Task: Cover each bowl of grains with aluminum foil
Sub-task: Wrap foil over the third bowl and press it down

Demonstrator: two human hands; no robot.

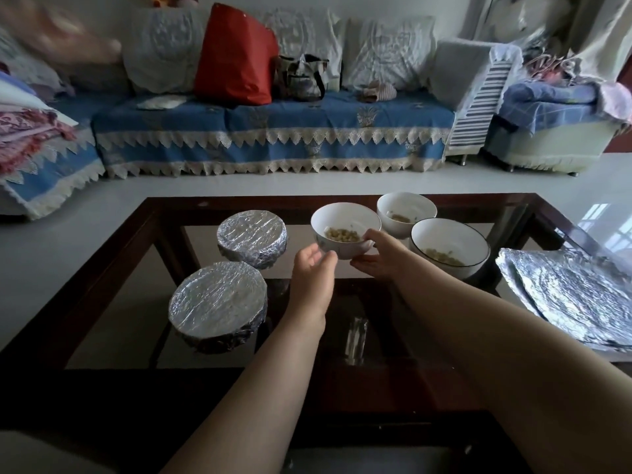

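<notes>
Five bowls are sitting on the glass table (102,268). Two are wearing foil covers: one (252,236) just left of the left hand (313,268), another (218,302) nearer and further left. Three are standing uncovered with grains showing: one (345,227) between the two hands, gripped by the right hand (381,256), and two more, one (407,210) beyond that hand, one (449,246) just right of it. One stack of foil sheets (574,299) is lying far right.

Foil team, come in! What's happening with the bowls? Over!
Right hand grips open bowl; left hand open beside it. Two foil-covered, three uncovered. Nothing blocking.
</notes>
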